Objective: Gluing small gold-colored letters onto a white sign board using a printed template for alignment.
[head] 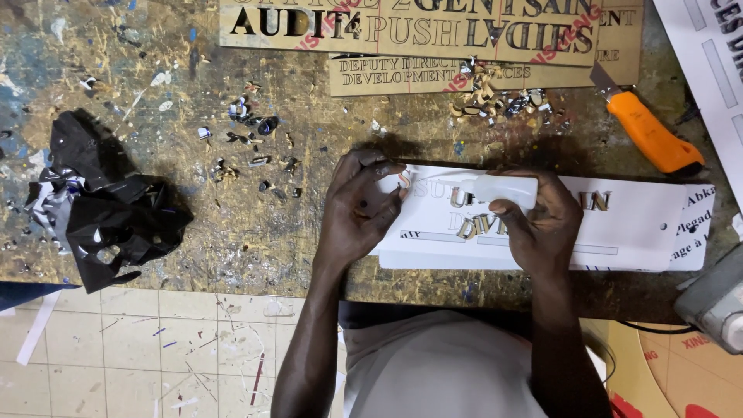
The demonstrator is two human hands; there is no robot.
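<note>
A long white sign plate [635, 224] with a few gold letters on it lies on the scarred wooden workbench [232, 224] near its front edge. My left hand [357, 213] presses on the plate's left end, fingertips at a small gold letter. My right hand [538, 220] grips a white glue bottle [503, 190], its thin nozzle pointing left over the plate toward the left fingertips.
An orange utility knife [650, 131] lies behind the plate at right. Gold lettering sheets [433, 35] and cut scraps [495, 97] sit at the back. Crumpled black plastic [108, 209] rests at left. A grey tool [716, 298] sits at the right edge. Tiled floor [155, 356] below.
</note>
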